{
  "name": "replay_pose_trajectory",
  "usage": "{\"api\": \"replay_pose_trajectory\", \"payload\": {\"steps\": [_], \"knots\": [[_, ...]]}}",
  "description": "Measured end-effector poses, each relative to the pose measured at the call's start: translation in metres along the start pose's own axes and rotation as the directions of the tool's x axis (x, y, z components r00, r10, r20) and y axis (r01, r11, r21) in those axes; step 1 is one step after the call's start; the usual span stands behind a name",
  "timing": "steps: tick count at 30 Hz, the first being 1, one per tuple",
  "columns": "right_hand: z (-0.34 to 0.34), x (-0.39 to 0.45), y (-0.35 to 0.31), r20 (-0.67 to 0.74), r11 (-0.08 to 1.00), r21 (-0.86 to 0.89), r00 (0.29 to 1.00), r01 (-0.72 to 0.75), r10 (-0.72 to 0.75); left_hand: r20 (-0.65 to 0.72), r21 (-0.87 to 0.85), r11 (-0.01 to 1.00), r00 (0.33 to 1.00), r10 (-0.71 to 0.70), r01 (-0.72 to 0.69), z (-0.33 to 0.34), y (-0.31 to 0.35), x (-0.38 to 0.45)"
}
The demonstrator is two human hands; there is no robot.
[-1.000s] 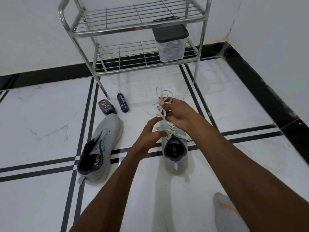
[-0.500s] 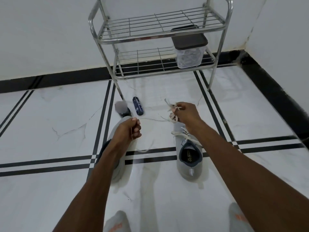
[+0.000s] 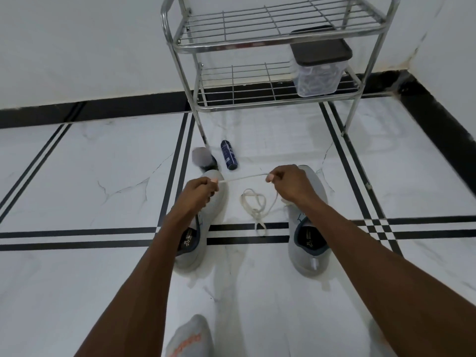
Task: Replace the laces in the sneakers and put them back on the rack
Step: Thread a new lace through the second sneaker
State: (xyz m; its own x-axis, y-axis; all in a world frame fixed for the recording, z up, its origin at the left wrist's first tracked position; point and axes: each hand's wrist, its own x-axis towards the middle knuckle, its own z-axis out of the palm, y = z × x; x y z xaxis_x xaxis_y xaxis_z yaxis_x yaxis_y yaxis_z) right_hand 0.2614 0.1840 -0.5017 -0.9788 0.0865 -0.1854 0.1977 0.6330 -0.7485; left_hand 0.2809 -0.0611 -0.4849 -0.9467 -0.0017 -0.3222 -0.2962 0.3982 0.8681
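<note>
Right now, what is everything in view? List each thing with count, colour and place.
sneakers: two, grey; left sneaker and right sneaker on the floor.
lace: one, white; a stretch pulled between both hands, the rest looped on the floor between the sneakers.
rack: one, silver metal, two wire shelves, against the wall.
container: one, clear with a dark lid, on the rack's lower shelf.
can: one, dark blue, lying on the floor by the rack's leg.
small dark item: one, beside the can, blurred.
left hand: pinches the lace.
right hand: pinches the lace.
socked foot: one, grey, at the bottom edge.
</note>
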Motion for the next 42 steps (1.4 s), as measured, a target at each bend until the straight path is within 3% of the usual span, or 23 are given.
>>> {"api": "replay_pose_trajectory", "payload": {"steps": [3, 7, 11, 14, 16, 17, 20, 22, 26, 33, 42], "knots": [[0.001, 0.004, 0.005, 0.020, 0.995, -0.068, 0.997, 0.070, -0.069, -0.018, 0.039, 0.999, 1.000, 0.011, -0.010, -0.005, -0.008, 0.001], [0.023, -0.009, -0.018, 0.331, 0.969, 0.083, 0.911, 0.231, -0.245, 0.076, 0.122, 0.989, 0.994, 0.075, -0.084, 0.015, 0.003, -0.002], [0.034, -0.013, -0.027, 0.270, 0.958, 0.158, 0.923, 0.240, -0.276, 0.058, 0.138, 0.986, 0.995, 0.081, -0.089, 0.015, 0.002, -0.002], [0.029, -0.008, -0.015, 0.246, 0.970, 0.221, 0.956, 0.106, -0.160, -0.142, 0.197, 0.979, 0.987, 0.074, -0.045, -0.001, -0.016, 0.003], [0.027, -0.006, -0.008, 0.256, 0.951, 0.308, 0.963, -0.004, -0.079, -0.318, 0.346, 0.937, 0.945, 0.075, 0.042, -0.012, -0.033, 0.009], [0.026, -0.006, -0.006, 0.278, 0.938, 0.343, 0.959, -0.051, -0.049, -0.343, 0.421, 0.901, 0.938, 0.050, 0.106, -0.015, -0.041, 0.012], [0.022, -0.011, -0.006, 0.354, 0.895, 0.411, 0.935, -0.173, 0.018, -0.268, 0.469, 0.859, 0.960, -0.085, 0.207, -0.012, -0.055, 0.013], [0.020, -0.014, -0.008, 0.364, 0.887, 0.415, 0.930, -0.202, 0.042, -0.239, 0.471, 0.861, 0.967, -0.086, 0.193, -0.007, -0.056, 0.011], [0.020, -0.018, -0.006, 0.250, 0.870, 0.460, 0.966, -0.177, 0.065, -0.172, 0.518, 0.836, 0.979, -0.108, 0.183, 0.006, -0.048, 0.010], [0.026, -0.020, 0.005, 0.228, 0.874, 0.437, 0.966, -0.213, 0.121, -0.121, 0.510, 0.855, 0.992, -0.042, 0.098, 0.048, -0.038, -0.004], [0.036, -0.014, 0.016, 0.156, 0.995, 0.082, 0.985, 0.055, -0.067, -0.100, 0.340, 0.940, 0.995, -0.003, 0.037, 0.072, -0.042, -0.003]]}}
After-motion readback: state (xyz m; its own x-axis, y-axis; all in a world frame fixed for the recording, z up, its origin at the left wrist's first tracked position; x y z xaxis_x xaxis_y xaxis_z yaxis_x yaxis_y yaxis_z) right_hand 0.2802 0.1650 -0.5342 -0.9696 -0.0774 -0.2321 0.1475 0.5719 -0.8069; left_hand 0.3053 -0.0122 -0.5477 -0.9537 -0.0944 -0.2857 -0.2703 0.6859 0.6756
